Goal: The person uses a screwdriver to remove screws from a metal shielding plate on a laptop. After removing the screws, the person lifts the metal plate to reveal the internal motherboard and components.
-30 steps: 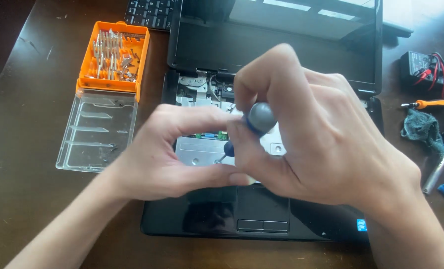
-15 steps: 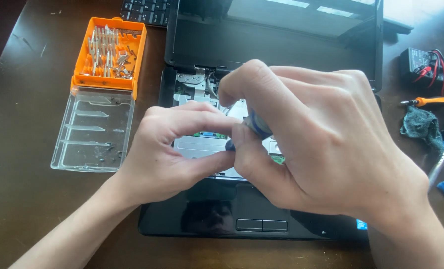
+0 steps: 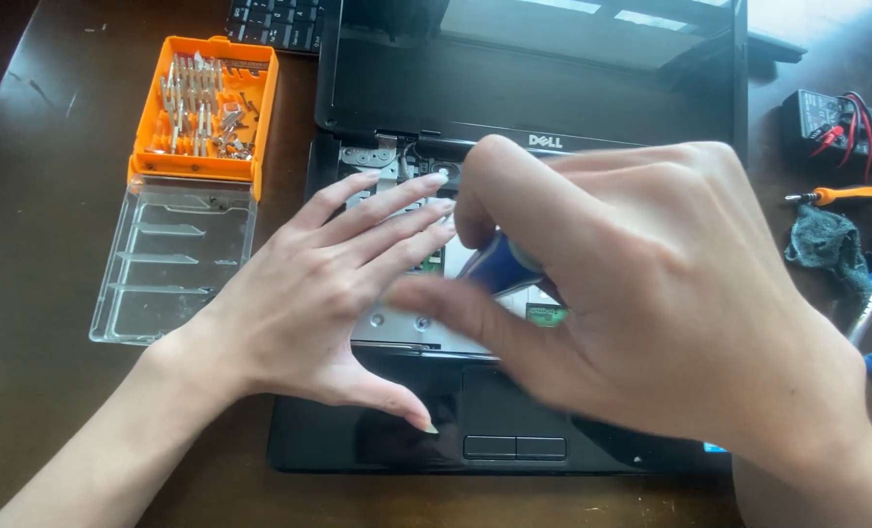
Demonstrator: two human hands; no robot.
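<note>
A black laptop (image 3: 514,445) lies open on the dark wooden table with its keyboard off, so the metal plate (image 3: 412,328) and inner parts show. My right hand (image 3: 651,313) is closed around a blue-handled screwdriver (image 3: 504,266) held over the middle of the laptop; its tip is hidden. My left hand (image 3: 324,288) rests flat with fingers spread on the bare metal plate, fingertips close to the screwdriver.
An orange bit case (image 3: 204,108) full of metal bits sits at the upper left with its clear lid (image 3: 172,259) folded open. The removed keyboard (image 3: 275,22) lies behind. A multimeter (image 3: 842,122), an orange screwdriver (image 3: 837,196), a green cloth (image 3: 827,244) and more tools crowd the right.
My left hand has opened from a pinching grip near the screwdriver shaft into a flat, spread hand on the plate. My right hand has lowered and tilted over the handle.
</note>
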